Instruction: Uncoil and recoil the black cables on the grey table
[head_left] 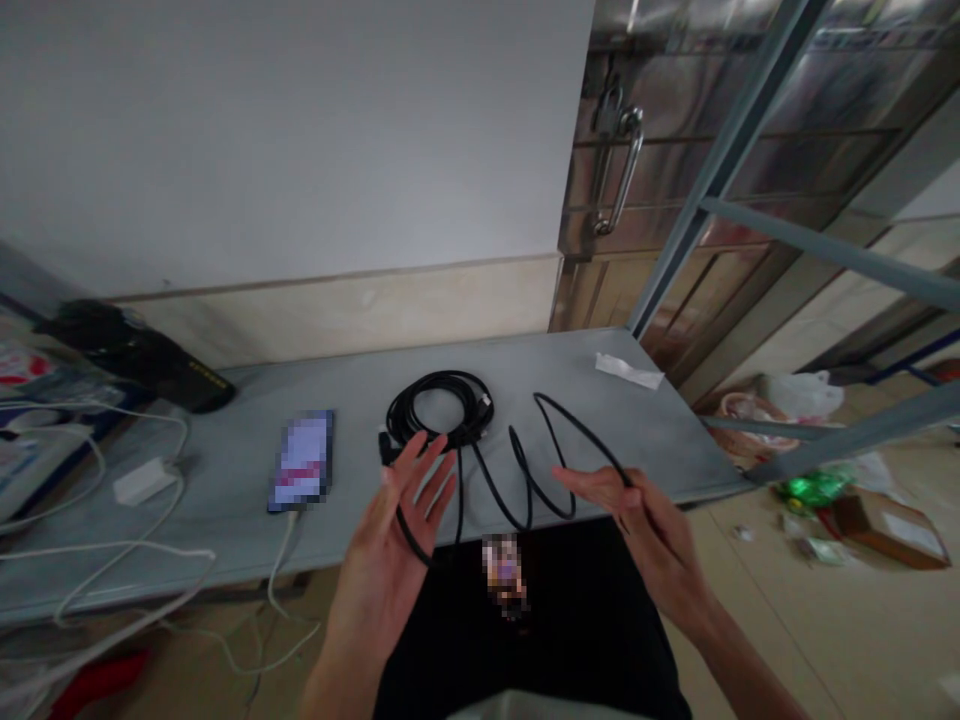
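A black cable (pixel 400 395) lies in a round coil on the grey table, with loose loops trailing toward me. Its connector end (pixel 385 448) sticks up by the thumb of my left hand (pixel 394 550). That hand is palm inward with fingers stretched out, the cable held at the thumb and dropping in a curve below it. Across from it, my right hand (pixel 652 540) pinches another stretch of the cable between thumb and fingers. This stretch rises from the loops on the table. A second small plug (pixel 484 402) rests on the coil's right side.
A phone (pixel 304 460) with a white charging cord lies left of the coil. Farther left are a white adapter (pixel 142 481) and a black bottle (pixel 150 360). A paper strip (pixel 628 371) lies back right. Beside the table stands a metal frame (pixel 724 170); a cardboard box (pixel 892 530) is on the floor.
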